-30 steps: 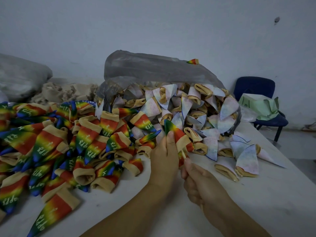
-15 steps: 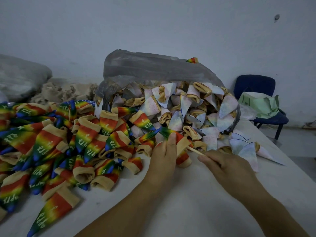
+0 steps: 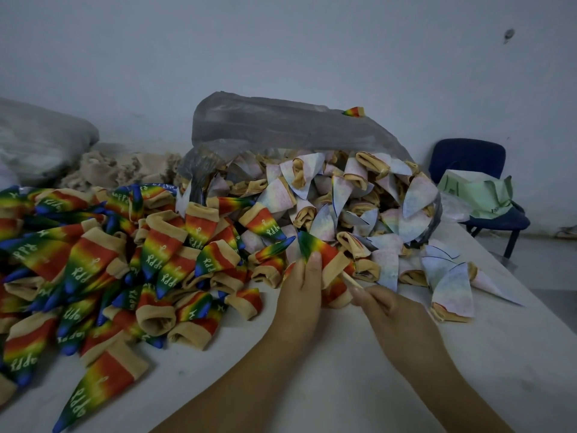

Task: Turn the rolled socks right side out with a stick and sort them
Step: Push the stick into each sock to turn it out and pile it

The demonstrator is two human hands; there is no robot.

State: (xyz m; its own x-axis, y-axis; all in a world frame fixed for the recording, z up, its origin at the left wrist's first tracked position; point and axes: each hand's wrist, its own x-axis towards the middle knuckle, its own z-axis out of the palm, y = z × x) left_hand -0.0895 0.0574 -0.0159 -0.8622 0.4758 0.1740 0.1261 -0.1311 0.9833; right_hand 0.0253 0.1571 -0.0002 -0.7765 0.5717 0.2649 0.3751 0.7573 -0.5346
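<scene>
My left hand point(image 3: 301, 290) grips a rainbow sock point(image 3: 324, 254) with a tan cuff, its blue-green tip pointing up and left. My right hand point(image 3: 393, 317) holds a thin wooden stick point(image 3: 351, 281) whose tip goes into the sock's cuff. A heap of rainbow socks point(image 3: 93, 264) turned right side out covers the table's left side. Pale inside-out socks point(image 3: 352, 207) spill from a grey plastic bag point(image 3: 281, 126) behind my hands, with a few loose ones point(image 3: 449, 289) on the right.
The white table point(image 3: 312, 385) runs to an edge at the right. A blue chair point(image 3: 477, 189) with a green bag point(image 3: 474, 192) stands beyond it. Another grey sack point(image 3: 37, 139) and beige fabric point(image 3: 118, 167) lie at the back left.
My right hand drew out to the right with the stick, then came back in; the stick's tip is now in the cuff. The sock in my left hand shows more of its rainbow side.
</scene>
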